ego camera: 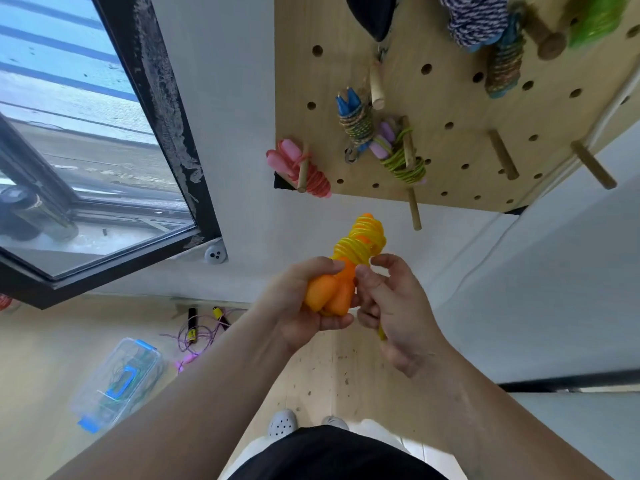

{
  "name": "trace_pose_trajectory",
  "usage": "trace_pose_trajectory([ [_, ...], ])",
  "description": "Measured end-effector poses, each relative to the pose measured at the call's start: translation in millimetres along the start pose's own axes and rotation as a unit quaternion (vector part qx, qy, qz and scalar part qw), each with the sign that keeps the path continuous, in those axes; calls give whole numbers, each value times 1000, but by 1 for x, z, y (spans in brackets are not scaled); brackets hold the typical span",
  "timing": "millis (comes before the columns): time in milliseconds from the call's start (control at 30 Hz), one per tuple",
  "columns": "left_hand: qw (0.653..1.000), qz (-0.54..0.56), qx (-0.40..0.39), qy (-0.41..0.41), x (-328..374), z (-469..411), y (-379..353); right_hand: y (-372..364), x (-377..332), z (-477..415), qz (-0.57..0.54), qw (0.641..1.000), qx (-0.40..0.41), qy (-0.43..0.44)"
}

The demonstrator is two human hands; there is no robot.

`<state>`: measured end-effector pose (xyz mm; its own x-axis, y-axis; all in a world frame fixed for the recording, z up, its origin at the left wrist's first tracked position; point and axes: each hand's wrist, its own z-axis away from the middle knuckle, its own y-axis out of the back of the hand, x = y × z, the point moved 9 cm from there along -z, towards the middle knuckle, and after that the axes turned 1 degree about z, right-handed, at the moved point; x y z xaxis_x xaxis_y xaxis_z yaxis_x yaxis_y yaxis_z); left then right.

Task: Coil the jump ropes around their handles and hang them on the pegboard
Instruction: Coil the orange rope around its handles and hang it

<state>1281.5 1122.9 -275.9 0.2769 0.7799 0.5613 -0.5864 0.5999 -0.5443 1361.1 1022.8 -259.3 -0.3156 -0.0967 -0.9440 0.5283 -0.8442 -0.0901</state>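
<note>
Several coiled ropes (pixel 313 176) hang on the pale wooden pegboard (pixel 332 81), the left hand (pixel 301 306) has its grip clamped on orange plastic handles (pixel 329 294), the right hand (pixel 393 306) pinches their almost-wound yellow cord (pixel 360 244), and a thin purple rope (pixel 194 336) lies uncoiled on the floor.

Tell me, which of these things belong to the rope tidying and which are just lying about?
Job: orange jump rope, gripped by the left hand and right hand; pegboard; pink rope already hung; loose purple rope on the floor.
Lying about: clear box; window; grey shoes.
</note>
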Motion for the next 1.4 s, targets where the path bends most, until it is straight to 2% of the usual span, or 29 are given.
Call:
trace_pose_trajectory([
  [67, 999, 2, -33, -3, 4, 4, 0, -10, 7, 2, -76, 993, -47, -71],
  [200, 996, -5, -84, 8, 7, 11, 5, -25, -2, 3, -25, 987, -139, -80],
  [333, 996, -42, -63, -43, 16, 14, 19, -26, -5, 0, 25, 993, -101, -53],
  [400, 983, -142, -19, -118, 21, 17, 25, -26, -3, -1, 23, 995, -75, -55],
  [433, 958, -228, 14, -174, 26, 20, 27, -26, -2, -2, 19, 996, -68, -56],
  [467, 913, -327, 62, -238, 31, 24, 29, -26, -2, -3, 17, 996, -60, -58],
  [533, 774, -490, 150, -372, 42, 37, 24, -28, -1, -3, 21, 996, -48, -70],
  [567, 719, -530, 162, -420, 43, 40, 19, -29, -2, -3, 24, 996, -46, -73],
  [600, 680, -551, 167, -453, 42, 41, 15, -31, -4, -3, 27, 996, -47, -70],
  [633, 657, -561, 174, -473, 41, 40, 13, -33, -8, -3, 34, 996, -53, -63],
  [700, 639, -560, 197, -490, 46, 41, 13, -38, -19, -3, 54, 995, -72, -44],
  [767, 654, -535, 206, -493, 55, 43, 13, -40, -29, -3, 51, 993, -96, -40],
  [900, 742, -451, 189, -459, 61, 41, 14, -36, -45, -2, 33, 992, -111, -42],
  [1067, 822, -372, 182, -391, 57, 29, 13, -16, -52, -10, 107, 994, -26, -5],
  [1133, 846, -354, 191, -351, 56, 23, 15, -7, -58, -11, 156, 987, 22, 37],
  [1200, 891, -282, 177, -309, 54, 17, 17, -4, -70, -8, 201, 972, 46, 111],
  [1267, 938, -182, 137, -263, 50, 14, 13, -9, -86, -1, 272, 935, 38, 223],
  [1300, 954, -139, 123, -236, 48, 13, 11, -13, -92, 3, 316, 904, 28, 287],
  [1333, 966, -105, 115, -207, 45, 12, 9, -17, -96, 6, 363, 862, 16, 354],
  [1400, 984, -58, 109, -132, 35, 8, 5, -27, -98, 16, 454, 755, 7, 473],
])
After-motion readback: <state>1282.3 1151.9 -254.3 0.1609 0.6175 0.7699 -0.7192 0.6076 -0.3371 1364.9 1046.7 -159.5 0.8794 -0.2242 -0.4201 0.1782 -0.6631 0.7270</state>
